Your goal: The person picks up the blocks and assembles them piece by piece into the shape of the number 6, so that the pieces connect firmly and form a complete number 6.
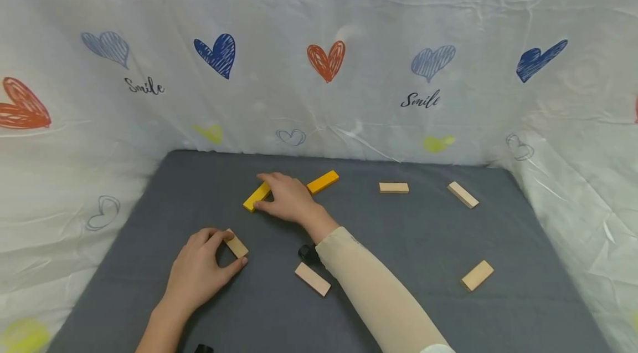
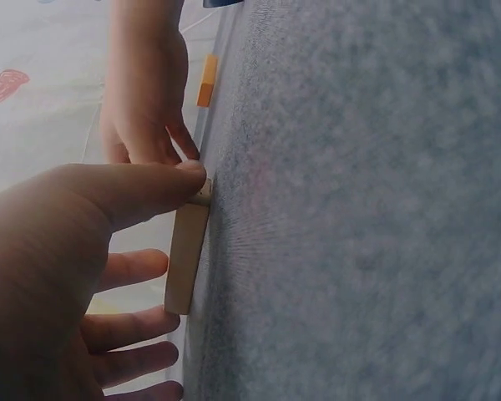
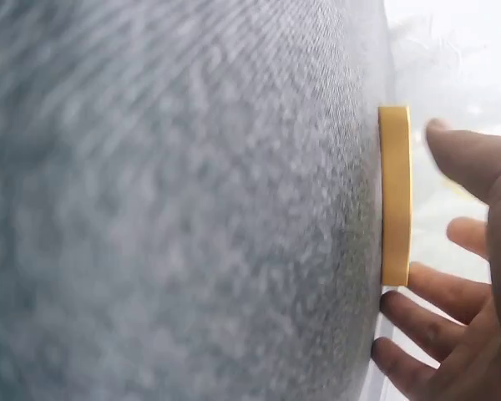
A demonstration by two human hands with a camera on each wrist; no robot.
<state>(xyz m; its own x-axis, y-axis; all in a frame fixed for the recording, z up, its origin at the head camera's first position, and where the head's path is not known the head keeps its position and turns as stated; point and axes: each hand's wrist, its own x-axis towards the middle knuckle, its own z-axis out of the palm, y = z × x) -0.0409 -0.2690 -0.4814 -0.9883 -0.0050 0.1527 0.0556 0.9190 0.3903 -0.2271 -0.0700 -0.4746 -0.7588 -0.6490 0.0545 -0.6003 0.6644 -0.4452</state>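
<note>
My left hand [image 1: 196, 267] spans a plain wooden block [image 1: 236, 245] at the left of the table, its thumb at the near end and fingers at the far end. The left wrist view shows the same block [image 2: 186, 259] on the cloth, pinched lengthwise. My right hand [image 1: 289, 198] reaches over a yellow block [image 1: 256, 198] farther back. In the right wrist view the thumb [image 3: 459, 159] stands apart from this yellow block [image 3: 395, 196], while the fingertips are spread around its lower end. The hand partly covers the block in the head view.
Behind the right hand lies another yellow block [image 1: 323, 182]. Plain wooden blocks lie near the right forearm [image 1: 312, 279], at the back [image 1: 394, 188] and on the right side [image 1: 463, 194] [image 1: 477, 275]. Grey cloth [image 1: 399, 231] covers the table; a heart-printed white curtain [image 1: 369, 20] hangs behind.
</note>
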